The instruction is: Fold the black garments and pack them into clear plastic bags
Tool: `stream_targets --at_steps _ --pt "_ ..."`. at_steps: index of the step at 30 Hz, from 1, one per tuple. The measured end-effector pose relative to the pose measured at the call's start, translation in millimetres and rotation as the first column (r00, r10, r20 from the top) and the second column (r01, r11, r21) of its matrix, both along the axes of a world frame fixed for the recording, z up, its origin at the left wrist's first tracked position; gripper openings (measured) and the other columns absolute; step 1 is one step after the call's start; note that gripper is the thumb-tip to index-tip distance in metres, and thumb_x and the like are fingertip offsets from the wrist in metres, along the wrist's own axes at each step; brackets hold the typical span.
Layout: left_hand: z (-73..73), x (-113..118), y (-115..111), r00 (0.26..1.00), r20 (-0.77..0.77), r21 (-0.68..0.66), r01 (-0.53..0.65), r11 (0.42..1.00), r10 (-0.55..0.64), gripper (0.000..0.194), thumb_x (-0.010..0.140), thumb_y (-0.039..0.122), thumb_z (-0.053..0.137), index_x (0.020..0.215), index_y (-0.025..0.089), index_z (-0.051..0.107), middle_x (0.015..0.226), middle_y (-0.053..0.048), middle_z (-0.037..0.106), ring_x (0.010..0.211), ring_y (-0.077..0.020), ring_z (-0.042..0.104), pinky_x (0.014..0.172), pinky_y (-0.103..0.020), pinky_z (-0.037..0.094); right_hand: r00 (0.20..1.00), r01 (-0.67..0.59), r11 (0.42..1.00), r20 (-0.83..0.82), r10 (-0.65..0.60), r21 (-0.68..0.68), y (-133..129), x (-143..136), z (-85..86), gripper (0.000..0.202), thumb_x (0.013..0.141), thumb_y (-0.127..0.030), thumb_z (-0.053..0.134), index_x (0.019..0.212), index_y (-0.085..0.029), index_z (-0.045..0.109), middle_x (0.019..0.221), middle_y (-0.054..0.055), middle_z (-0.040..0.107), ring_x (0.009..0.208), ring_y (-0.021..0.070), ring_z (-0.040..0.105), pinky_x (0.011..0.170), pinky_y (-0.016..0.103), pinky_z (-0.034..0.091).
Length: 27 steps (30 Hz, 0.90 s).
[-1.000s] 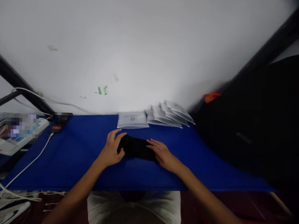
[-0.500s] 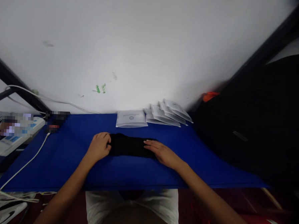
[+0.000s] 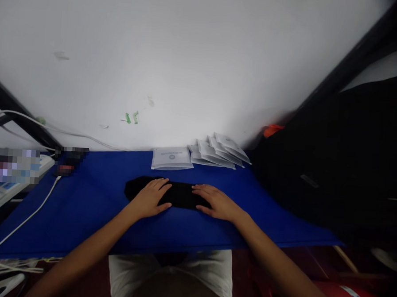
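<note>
A long, flat piece of black cloth (image 3: 182, 195), possibly a sock, lies sideways on the blue table cover. My left hand (image 3: 152, 198) rests on its left part, fingers stretched out and thumb apart. Beyond that hand, the rounded left end of the cloth sticks out. On the right end lies my right hand (image 3: 217, 202), its fingers spread flat and pointing left. That end of the cloth is partly hidden beneath it. Neither hand grips the cloth.
Behind the cloth lies a printed white pouch (image 3: 172, 159), beside several overlapping similar pouches (image 3: 218, 153) against the wall. A power strip (image 3: 3, 193) and white cable (image 3: 31, 219) are at the left. A large black cloth (image 3: 317, 172) covers the right side.
My left hand has moved right, from the cloth's left end onto its top, and its fingers have opened out. The cloth's left end now extends further left. My right hand's thumb now shows.
</note>
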State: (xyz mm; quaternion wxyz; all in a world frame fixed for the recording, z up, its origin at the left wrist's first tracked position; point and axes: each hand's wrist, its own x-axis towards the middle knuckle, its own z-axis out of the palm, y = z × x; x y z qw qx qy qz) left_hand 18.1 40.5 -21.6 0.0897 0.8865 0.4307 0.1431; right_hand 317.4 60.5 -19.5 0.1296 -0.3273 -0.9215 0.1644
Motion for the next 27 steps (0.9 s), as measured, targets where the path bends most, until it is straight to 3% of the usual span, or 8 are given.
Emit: stream_targets --at_steps 3,6,10,16,21,25,27 --pt "-7.4 -15.0 7.3 0.997 -0.067 -0.061 -0.040 0.997 0.036 0.072 0.084 0.061 0.060 0.140 0.018 0.047 0.146 -0.018 0.046 0.134 -0.0363 0.043 0.109 -0.055 0.036 1.000 0.018 0.999 0.000 -0.018 -0.036 -2.2 4.3 2.1 0.050 0.085 -0.036 0.066 0.131 -0.016 0.058 0.139 0.016 0.056 0.129 0.0304 0.052 0.109 0.049 0.042" --pt "-5.8 -24.4 4.4 0.997 -0.064 -0.076 -0.052 0.996 0.047 0.070 0.086 0.065 0.055 0.139 0.020 0.049 0.142 -0.015 0.050 0.130 -0.0339 0.047 0.107 -0.053 0.037 1.000 0.019 0.999 0.007 -0.019 -0.032 -3.8 6.0 2.4 0.047 0.085 -0.030 0.064 0.128 -0.014 0.059 0.138 0.017 0.057 0.129 0.0299 0.053 0.109 0.048 0.041" --pt "-1.8 -24.1 -8.0 0.997 -0.031 -0.076 -0.076 0.994 0.074 0.059 0.091 0.062 0.049 0.132 0.021 0.055 0.134 -0.013 0.056 0.122 -0.0303 0.052 0.103 -0.050 0.041 0.999 -0.031 1.000 0.016 0.031 -0.001 -5.3 5.2 3.0 0.048 0.079 -0.018 0.059 0.127 -0.015 0.060 0.135 0.016 0.059 0.127 0.0291 0.053 0.109 0.049 0.040" --pt "6.0 -24.5 -18.3 0.997 -0.078 -0.094 -0.031 0.995 0.024 0.054 0.082 0.048 0.067 0.128 0.021 0.057 0.130 -0.012 0.058 0.113 -0.0307 0.056 0.096 -0.046 0.046 0.997 -0.051 0.998 0.057 0.052 -0.021 -11.2 4.4 4.7 0.067 0.065 -0.005 0.054 0.131 -0.016 0.057 0.142 0.014 0.054 0.131 0.0285 0.049 0.113 0.050 0.036" --pt "16.4 -25.5 -16.6 0.992 -0.125 -0.070 0.007 0.998 -0.016 0.023 0.087 0.025 0.054 0.107 0.021 0.063 0.104 -0.009 0.066 0.095 -0.0261 0.062 0.086 -0.041 0.049 0.999 0.015 1.000 0.040 -0.013 -0.027 -12.2 5.6 5.7 0.049 0.074 -0.005 0.049 0.120 -0.019 0.063 0.125 0.012 0.065 0.118 0.0259 0.059 0.104 0.045 0.046" --pt "18.1 -25.3 1.4 0.978 -0.185 -0.016 -0.101 0.995 0.096 0.020 0.094 0.024 0.042 0.092 0.021 0.062 0.086 -0.006 0.066 0.079 -0.0226 0.064 0.075 -0.036 0.049 0.995 0.100 0.995 -0.016 -0.100 -0.018 4.0 5.2 0.2 0.037 0.085 -0.012 0.047 0.118 -0.021 0.062 0.111 0.009 0.070 0.103 0.0241 0.065 0.093 0.041 0.051" --pt "19.0 -26.3 12.2 0.961 -0.205 0.044 -0.182 0.982 0.187 0.022 0.096 0.027 0.041 0.092 0.020 0.062 0.087 -0.007 0.067 0.082 -0.0238 0.065 0.076 -0.036 0.048 0.971 0.230 0.973 -0.064 -0.228 0.020 15.7 2.4 -4.0 0.035 0.090 -0.018 0.045 0.123 -0.021 0.059 0.115 0.010 0.068 0.106 0.0253 0.065 0.093 0.042 0.052"
